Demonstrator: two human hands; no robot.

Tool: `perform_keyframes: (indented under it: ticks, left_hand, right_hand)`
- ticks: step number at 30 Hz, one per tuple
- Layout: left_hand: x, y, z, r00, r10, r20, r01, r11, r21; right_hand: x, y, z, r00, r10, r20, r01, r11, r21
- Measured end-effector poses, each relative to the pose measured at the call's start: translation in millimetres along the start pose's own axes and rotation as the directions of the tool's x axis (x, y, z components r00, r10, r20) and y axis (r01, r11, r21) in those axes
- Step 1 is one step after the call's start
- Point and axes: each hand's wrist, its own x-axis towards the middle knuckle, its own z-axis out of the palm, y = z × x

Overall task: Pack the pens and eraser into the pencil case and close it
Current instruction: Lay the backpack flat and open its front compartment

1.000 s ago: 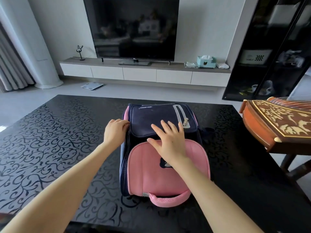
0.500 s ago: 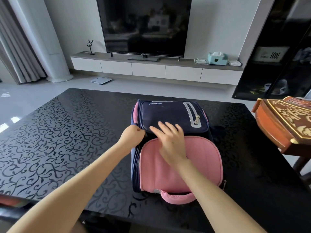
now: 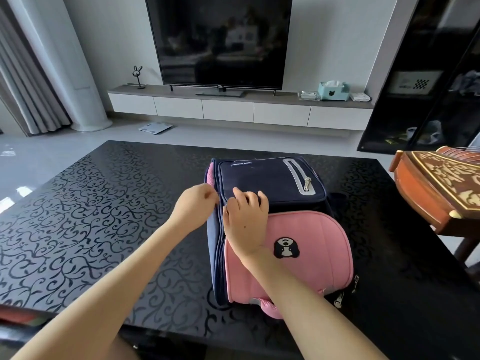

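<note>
A navy and pink backpack (image 3: 311,245) lies flat on the black patterned table (image 3: 91,216), pink flap toward me. My left hand (image 3: 193,205) is curled at the bag's left edge, its fingertips pinching at the zipper seam. My right hand (image 3: 245,216) lies on the bag's left top corner with its fingers bent onto the navy pocket beside the same seam. What each hand holds at the seam is too small to tell. No pens, eraser or pencil case are in view.
A wooden stringed instrument (image 3: 441,185) stands at the table's right edge. Beyond the table are a TV (image 3: 220,40) on a low white cabinet (image 3: 233,110), a black glass cabinet (image 3: 428,87) at the right and curtains (image 3: 23,81) at the left.
My right hand slid left from the middle of the bag to its left top corner and bent its fingers. My left hand stayed at the left seam. The view shifted left.
</note>
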Motion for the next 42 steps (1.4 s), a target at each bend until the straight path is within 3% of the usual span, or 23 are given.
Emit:
perform_keyframes:
  ticks: [1,3,5,10,12,17,21,23,26,27,28,32,35,39,42]
  left_hand:
    - [-0.2,-7.9,1.4,0.980,0.184,-0.075,-0.163,0.961,0.222]
    - [5.1,-24.9,8.7,0.872,0.489,0.016,-0.413,0.718,0.560]
    - [11.0,-28.3,13.9,0.805,0.549,0.226,-0.509,0.443,0.738]
    - [17.1,-16.4,10.0,0.663,0.610,0.435,-0.633,0.145,0.760]
    - [17.6,-18.8,7.5,0.618,0.648,0.446,-0.647,0.098,0.756]
    - [14.5,-31.7,12.8,0.601,0.696,0.393,-0.667,0.165,0.727]
    - [12.4,-40.9,12.4,0.626,0.684,0.375,-0.682,0.246,0.689]
    - [7.0,-36.7,13.6,0.677,0.658,0.330,-0.670,0.365,0.646]
    - [-11.5,-5.4,13.0,0.839,0.513,0.181,-0.540,0.743,0.396]
    - [-18.0,6.3,14.8,0.883,0.426,0.195,-0.468,0.826,0.315]
    - [-24.7,17.3,20.3,0.891,0.379,0.250,-0.447,0.830,0.335]
    - [-32.7,34.6,60.5,0.804,0.437,0.404,-0.594,0.561,0.577]
    - [-28.1,36.7,73.0,0.741,0.545,0.393,-0.661,0.489,0.569]
    - [-27.4,34.9,77.4,0.676,0.623,0.392,-0.716,0.433,0.547]
    - [-27.1,39.1,75.1,0.699,0.603,0.385,-0.701,0.470,0.536]
  right_hand:
    - [0.2,-0.9,-0.9,1.000,-0.006,0.012,0.007,0.999,-0.035]
    - [0.6,-3.4,-6.7,0.998,-0.021,0.058,0.025,0.998,-0.065]
    - [-1.0,-4.8,-14.0,0.995,-0.031,0.092,0.040,0.995,-0.092]
    - [-19.2,3.0,-33.4,0.993,-0.026,0.118,0.037,0.995,-0.095]
    - [-30.3,15.8,-45.1,0.996,-0.021,0.085,0.027,0.997,-0.066]
    - [-39.3,67.7,-74.4,1.000,-0.007,0.011,0.007,0.999,-0.038]
    - [-25.8,159.2,-82.3,0.959,0.280,-0.033,-0.282,0.952,-0.119]
    - [-30.7,176.9,-82.5,0.946,0.323,0.032,-0.317,0.939,-0.131]
    - [-40.5,164.5,-78.4,0.961,0.275,0.024,-0.273,0.960,-0.061]
    - [-42.6,156.1,-79.0,0.967,0.256,0.011,-0.255,0.966,-0.041]
    - [-47.1,150.6,-80.8,0.972,0.236,0.002,-0.236,0.971,-0.036]
    - [-65.4,140.1,-100.9,0.984,0.174,0.035,-0.174,0.985,-0.021]
    - [-68.4,153.7,-116.5,0.957,0.275,0.090,-0.279,0.959,0.040]
    - [-38.4,188.4,-102.2,0.804,0.563,0.192,-0.574,0.819,0.003]
    - [-9.2,195.3,-80.7,0.670,0.682,0.293,-0.704,0.709,-0.041]
